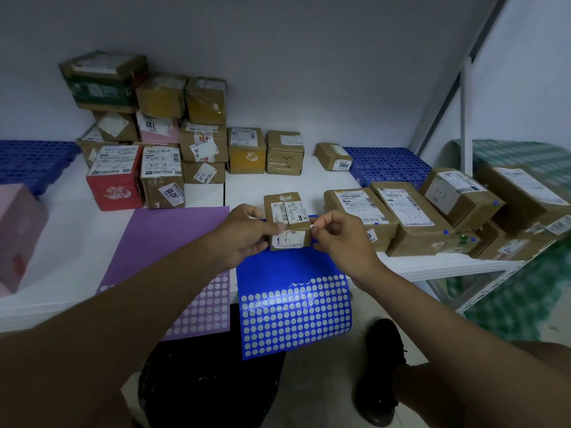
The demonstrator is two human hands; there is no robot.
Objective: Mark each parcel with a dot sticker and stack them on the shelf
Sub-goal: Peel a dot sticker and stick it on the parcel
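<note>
- My left hand (244,233) grips the small brown parcel (289,220) by its left side, thumb across the near face and fingers curled behind, propping it upright on the far end of the blue sticker sheet (293,304).
- My right hand (336,234) is pinched nearly closed at the parcel's right edge, thumb and forefinger tips together. I judge there is a dot between them, but it is too small to be sure.
- The parcel sits near the front of the white shelf (77,257), between the purple sticker sheet (167,242) on the left and the row of brown boxes (411,217) on the right. Several of those already show a blue dot on a near corner.
- To do this step well, I would keep the left grip firm so the parcel does not rock when I press.
- I would land the dot on bare cardboard or tape near the corner, clear of the barcode label (287,213), so nothing printed gets covered.
- I would lay one edge down first, then roll the fingertip across it so it sticks flat without a crease.
- The risk is the dot clinging to my fingertip, so I should press, then slide off sideways.
- Stacking comes after; the pile of boxes (148,134) at the far left looks like the place.
</note>
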